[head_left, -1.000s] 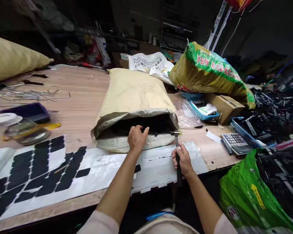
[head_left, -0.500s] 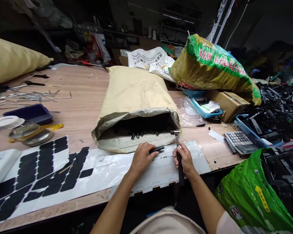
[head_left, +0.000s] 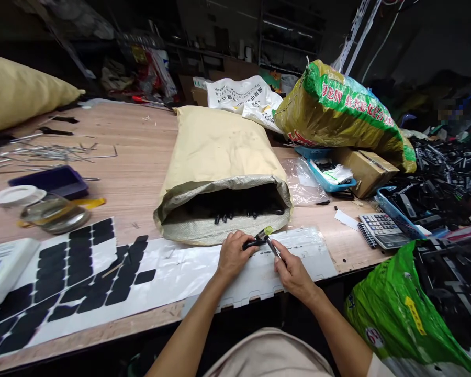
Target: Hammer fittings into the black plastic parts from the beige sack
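Note:
In my right hand [head_left: 292, 269] is a small hammer [head_left: 273, 246], gripped by its handle, its metal head tipped with a yellow-green face. That head is at the end of a slim black part [head_left: 253, 243], which my left hand [head_left: 232, 255] pinches low over a white board [head_left: 272, 272]. Whether the two touch, I cannot tell. Just beyond my hands lies a cream woven sack [head_left: 223, 141], its mouth open toward me. Several similar black pieces [head_left: 223, 217] lie inside its opening; deeper in, it is dark.
A green sack [head_left: 384, 309] of black parts stands at the right table edge. Near it are a calculator [head_left: 382, 230] and blue baskets [head_left: 400, 204]. Metal rods [head_left: 58, 152], a purple tray [head_left: 53, 182] and black adhesive pads [head_left: 80, 256] occupy the left side.
My right hand has swung the hammer head down and left, from near the sack mouth onto the end of the black part. My left hand keeps its hold, almost in place.

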`<state>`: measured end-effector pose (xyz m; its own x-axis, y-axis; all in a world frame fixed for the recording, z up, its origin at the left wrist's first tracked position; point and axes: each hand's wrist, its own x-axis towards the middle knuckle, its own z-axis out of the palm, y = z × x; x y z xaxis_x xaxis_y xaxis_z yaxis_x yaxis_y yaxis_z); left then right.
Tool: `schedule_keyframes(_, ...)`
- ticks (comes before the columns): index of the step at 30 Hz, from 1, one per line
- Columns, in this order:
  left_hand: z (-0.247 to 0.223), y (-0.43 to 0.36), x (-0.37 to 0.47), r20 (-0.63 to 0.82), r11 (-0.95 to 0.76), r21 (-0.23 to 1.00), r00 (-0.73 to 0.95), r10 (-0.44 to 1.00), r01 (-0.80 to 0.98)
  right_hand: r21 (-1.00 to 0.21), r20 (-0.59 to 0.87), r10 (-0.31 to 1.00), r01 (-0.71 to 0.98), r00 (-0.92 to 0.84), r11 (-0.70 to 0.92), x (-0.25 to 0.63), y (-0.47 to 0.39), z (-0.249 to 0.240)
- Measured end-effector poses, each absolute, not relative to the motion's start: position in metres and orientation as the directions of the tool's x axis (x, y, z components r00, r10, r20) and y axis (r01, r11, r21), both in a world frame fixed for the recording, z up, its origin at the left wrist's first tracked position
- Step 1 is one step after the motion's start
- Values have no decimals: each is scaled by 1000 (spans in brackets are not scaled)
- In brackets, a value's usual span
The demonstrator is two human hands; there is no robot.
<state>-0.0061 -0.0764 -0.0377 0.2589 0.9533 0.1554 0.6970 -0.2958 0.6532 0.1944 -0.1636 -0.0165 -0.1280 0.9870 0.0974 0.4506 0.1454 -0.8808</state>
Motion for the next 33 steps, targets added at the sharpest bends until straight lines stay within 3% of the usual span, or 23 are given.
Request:
schedule_keyframes(5,-38,-77,-6,162,-300,645,259,952,703,-828,192,967,502,-167,251,187,-159,-16)
schedule_keyframes(11,-40,-77,-7,159,-291,661,250,955,692,-853,169,974,473,-152,222,186,-159,-14)
schedule_keyframes(16,-42,-79,-7,130,-201,756,158,979,624,-862,153,963,446,-222,240,181,-159,-14)
schedule_keyframes(19,-41,-81,-7,107,-185,761,160,981,622,-905,96,980,394,-174,159,182,-157,-21)
schedule_keyframes(21,-39,-80,-8,109,-213,734,197,974,645,-964,4,993,265,-120,36,185,-155,-27)
schedule_keyframes(24,-37,-78,-8,123,-281,693,275,954,664,-988,-135,987,-58,-83,-141,192,-149,-32)
schedule_keyframes(29,-28,-94,-15,207,-330,767,274,939,550,-868,-237,971,-439,-40,-230,206,-136,-29)
schedule_keyframes(33,-10,-146,-30,34,-246,880,462,886,406,-769,-260,962,-584,-87,-260,214,-130,-29)
